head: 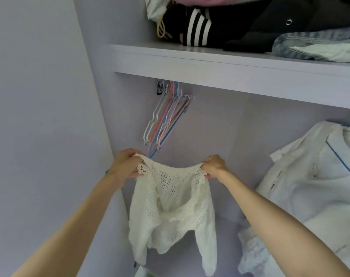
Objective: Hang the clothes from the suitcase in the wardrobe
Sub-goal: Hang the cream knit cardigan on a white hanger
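Garment: a cream-white open-knit sweater with a lace-trimmed neckline (170,198) hangs in the air in front of the lilac wardrobe (220,120), held up by its two shoulders; its body and sleeves droop below the hands, and the neckline sags between them.
Left hand: the left hand (126,166) has its fingers curled round the sweater's left shoulder, gripping a bunch of knit and lace edging. A thin band shows at the wrist.
Right hand: the right hand (215,166) pinches the sweater's right shoulder, fingers closed on the fabric; a ring shows on one finger.
Hangers: a cluster of thin empty hangers in white, pink and blue (166,120) hangs under the shelf, tilted, above and behind the sweater, nearer the left hand. Whether the lowest hanger touches the sweater cannot be told.
Hung clothes: a white collared shirt with a thin blue stripe (314,180) hangs at the right, well apart from the sweater; a pale frilled piece (252,254) shows below it.
Shelf: the lilac wardrobe shelf (210,64) carries a heap of folded clothes: a black garment with white stripes (196,29), a dark piece with a metal eyelet (290,21), light blue denim (317,45) and pink fabric (200,1) on top.
Left side: the wardrobe's plain side panel (40,116) fills the left of the view.
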A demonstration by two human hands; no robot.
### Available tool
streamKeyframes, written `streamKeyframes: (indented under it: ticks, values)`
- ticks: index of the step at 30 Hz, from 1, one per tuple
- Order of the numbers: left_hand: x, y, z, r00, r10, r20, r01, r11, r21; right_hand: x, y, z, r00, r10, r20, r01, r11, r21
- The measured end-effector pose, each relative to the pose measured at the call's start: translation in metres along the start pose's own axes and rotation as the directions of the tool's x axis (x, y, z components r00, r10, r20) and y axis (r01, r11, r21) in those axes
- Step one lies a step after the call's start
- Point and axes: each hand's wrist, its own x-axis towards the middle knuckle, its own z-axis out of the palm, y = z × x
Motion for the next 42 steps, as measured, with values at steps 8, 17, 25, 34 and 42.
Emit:
streamKeyframes:
  ticks: [8, 17, 25, 34, 42]
  values:
    - [0.012, 0.015, -0.015, 1.0, 0.029, 0.001, -0.029, 0.997, -0.072, 0.023, -0.073, 0.049, 0.99, -0.041, 0.138, 0.001, 0.96, 0.28]
    - [0.03, 0.02, -0.022, 1.0, 0.023, 0.008, -0.023, 1.0, -0.016, 0.05, -0.131, 0.066, 0.982, -0.022, 0.186, -0.091, 0.809, 0.581]
    - [0.032, 0.02, -0.022, 1.0, 0.004, 0.016, -0.004, 1.0, 0.006, 0.063, -0.133, 0.06, 1.0, -0.005, -0.01, 0.009, 0.883, 0.47]
    - [0.029, 0.022, -0.008, 1.0, 0.018, -0.015, -0.018, 1.0, -0.018, 0.056, -0.128, 0.019, 0.98, -0.035, -0.196, 0.145, 0.802, 0.58]
    - [0.021, 0.015, 0.008, 0.984, -0.054, -0.17, 0.05, 0.998, -0.032, 0.049, -0.078, 0.002, 0.951, -0.073, -0.301, 0.233, 0.808, 0.541]
